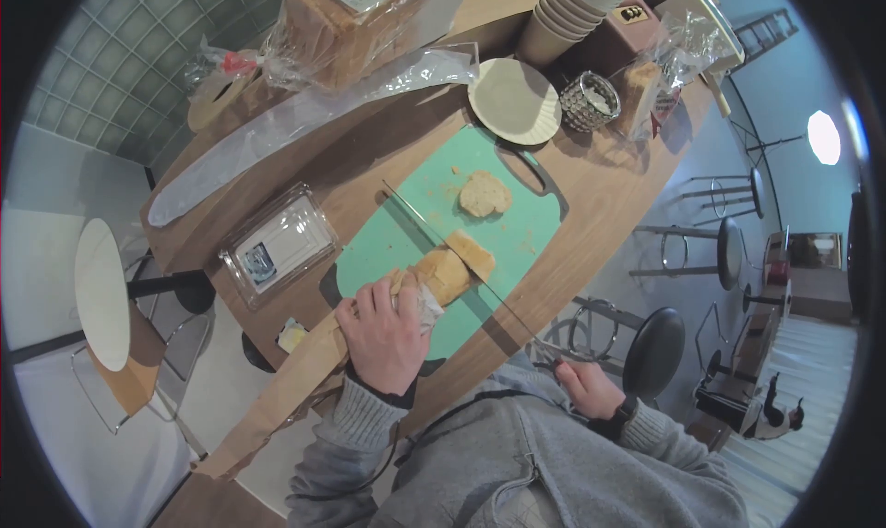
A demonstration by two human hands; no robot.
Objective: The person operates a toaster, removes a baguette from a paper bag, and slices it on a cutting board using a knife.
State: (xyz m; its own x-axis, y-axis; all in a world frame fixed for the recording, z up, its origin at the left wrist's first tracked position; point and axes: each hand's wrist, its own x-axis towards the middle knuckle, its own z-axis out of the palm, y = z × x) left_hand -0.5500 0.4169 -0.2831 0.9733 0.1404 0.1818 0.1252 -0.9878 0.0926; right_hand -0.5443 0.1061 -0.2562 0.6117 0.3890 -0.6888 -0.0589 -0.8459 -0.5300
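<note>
A green cutting board (415, 200) lies on the wooden table. On it a loaf of bread (441, 275) sticks out of a long brown paper bag (277, 401), and my left hand (388, 334) is wrapped round the bagged part. My right hand (589, 388) is closed on the handle of a long knife (413, 210). The blade crosses the loaf, between its end and a leaning slice (472, 254). A round cut piece of bread (484, 195) lies flat farther up the board, with crumbs around it.
Left of the board sits a clear plastic container (280, 244). Beyond it are a long plastic sleeve (305, 131) and a bagged loaf (346, 25). A plate (514, 102), glass jar (591, 102) and stacked cups (558, 20) stand behind the board. Stools and a distant person are at right.
</note>
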